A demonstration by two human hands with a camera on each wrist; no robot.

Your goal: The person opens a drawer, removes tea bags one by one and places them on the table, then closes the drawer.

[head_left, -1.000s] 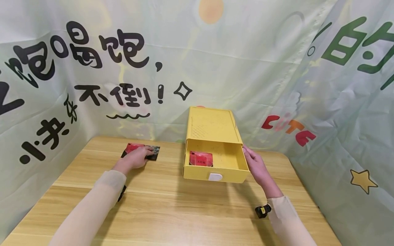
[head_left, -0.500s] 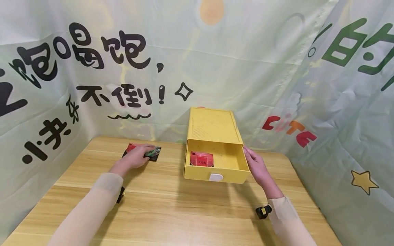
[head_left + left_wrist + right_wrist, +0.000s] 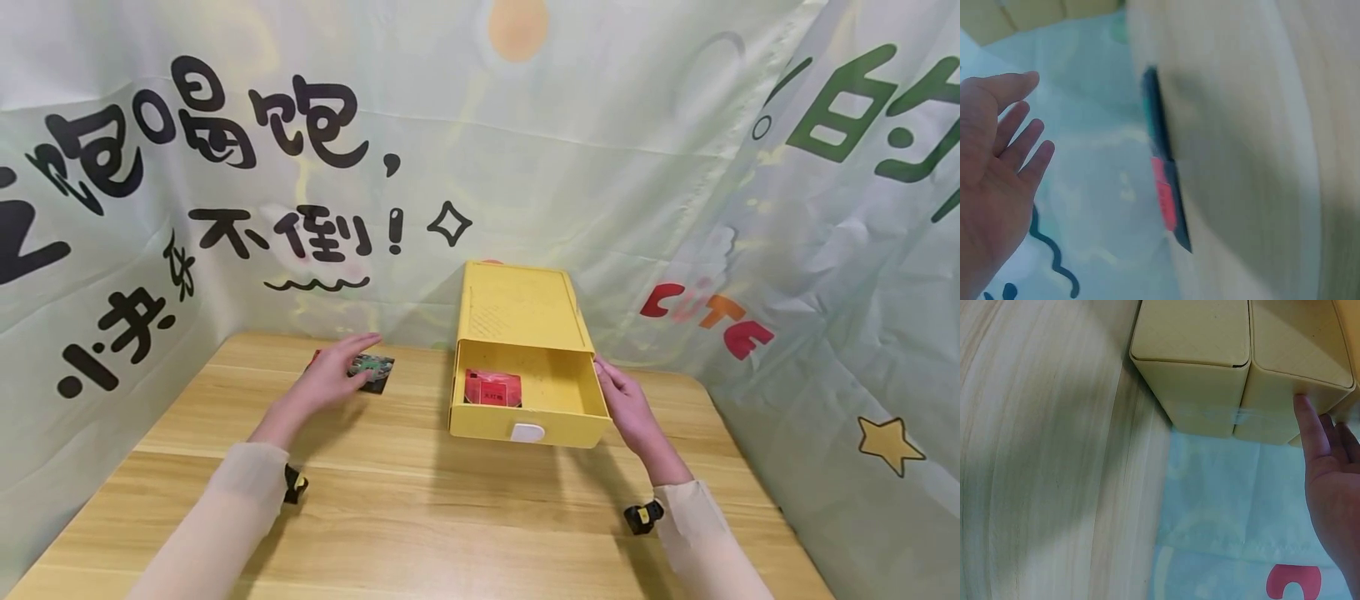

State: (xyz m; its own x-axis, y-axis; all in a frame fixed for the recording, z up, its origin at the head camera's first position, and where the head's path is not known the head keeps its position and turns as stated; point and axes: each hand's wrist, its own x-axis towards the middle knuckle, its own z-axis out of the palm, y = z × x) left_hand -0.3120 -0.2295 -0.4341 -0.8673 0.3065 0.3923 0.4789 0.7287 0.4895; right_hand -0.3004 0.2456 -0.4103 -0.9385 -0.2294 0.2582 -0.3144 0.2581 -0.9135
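My left hand [image 3: 322, 382] hovers at the back left of the table with thumb and fingers spread, holding nothing. Under and behind it lie a dark, green-patterned packet [image 3: 378, 372] and a red packet [image 3: 1165, 194], side by side; the hand hides most of the red one in the head view. A yellow drawer box [image 3: 521, 308] stands to the right, its top drawer [image 3: 487, 423] pulled out. Inside the drawer, at the left, lies another red packet [image 3: 492, 388]. My right hand [image 3: 628, 404] touches the box's right side with extended fingers [image 3: 1313, 428].
The box has stacked drawer sections, seen from the side in the right wrist view. A white pull tab [image 3: 527, 432] marks the drawer front. Printed cloth [image 3: 420, 117] hangs close behind the wooden table [image 3: 450, 533] and along both sides.
My left hand has lifted off the packets and drawn back to the left, its fingers spreading. More of the dark green packet shows. The right hand stays against the box.
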